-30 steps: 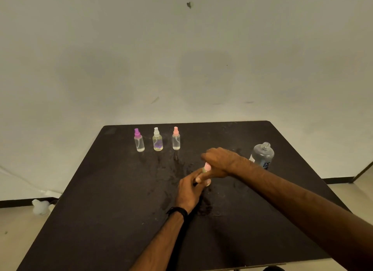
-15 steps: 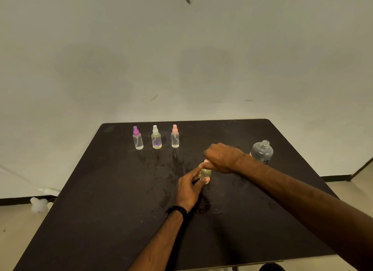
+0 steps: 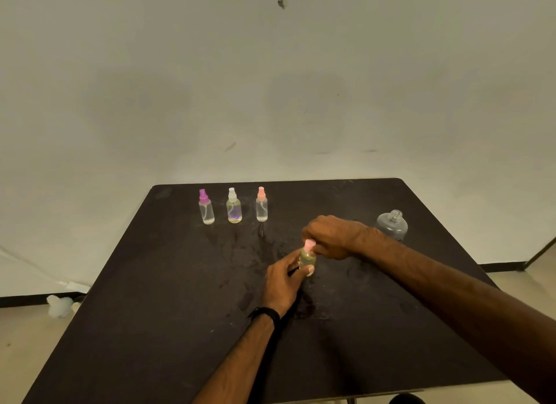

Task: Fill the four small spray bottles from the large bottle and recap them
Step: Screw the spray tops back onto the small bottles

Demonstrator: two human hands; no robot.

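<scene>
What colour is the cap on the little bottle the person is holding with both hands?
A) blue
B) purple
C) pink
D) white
C: the small bottle steadied by the left hand carries a pink cap, which the right hand pinches.

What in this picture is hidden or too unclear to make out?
- Head view: the right hand covers one side of the pink cap, so whether it is screwed tight is hidden.
- The left hand hides the lower part of the small bottle.
- The right forearm hides the large bottle base and label.
- The pale object on the floor is too blurred to identify.
</scene>
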